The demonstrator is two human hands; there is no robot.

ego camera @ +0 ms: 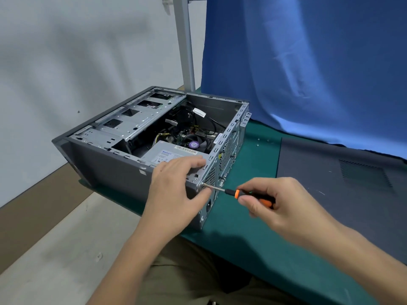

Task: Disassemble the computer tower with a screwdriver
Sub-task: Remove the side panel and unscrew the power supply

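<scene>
The grey computer tower (pixel 105 170) lies on its side on the green table (pixel 253 234), open on top, with drive bays, cables, a fan and the power supply (pixel 169 154) showing. My left hand (pixel 176 190) rests on the near rear corner, fingers over the top edge and thumb by the screwdriver's tip. My right hand (pixel 284 203) grips the orange and black screwdriver (pixel 240 193), whose tip sits at a screw on the rear panel's near corner.
The removed grey side panel (pixel 343 186) lies flat on the table to the right. A few loose screws (pixel 262 142) stand beyond it. A blue cloth (pixel 308 62) hangs behind, a grey metal post (pixel 187 51) rises at the back, and the floor lies left of the table.
</scene>
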